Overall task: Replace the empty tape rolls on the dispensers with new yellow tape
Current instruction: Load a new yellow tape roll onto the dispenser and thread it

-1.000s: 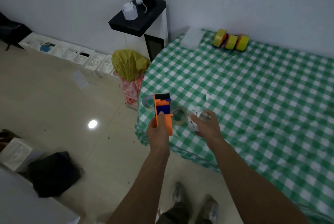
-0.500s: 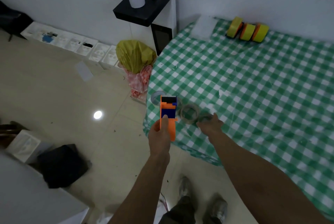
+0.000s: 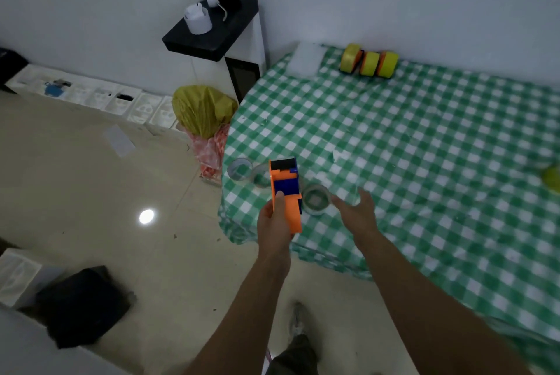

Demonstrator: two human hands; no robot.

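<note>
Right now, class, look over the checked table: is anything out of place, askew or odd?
Three empty tape cores, e.g., lie loose near the front-left corner of the table. A yellow object is cut off at the right edge, apart from the dispensers with yellow tape at the back. Nothing looks spilled or broken.

Both forearms are bare, no sleeves showing; dark olive trousers (image 3: 292, 358) and a grey shoe (image 3: 298, 318) below.

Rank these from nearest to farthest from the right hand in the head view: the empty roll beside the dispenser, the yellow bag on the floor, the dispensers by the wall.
1. Empty roll, just left of the open right hand.
2. Yellow bag, on the floor off the table's left corner.
3. Dispensers by the wall, at the table's far edge.
</note>
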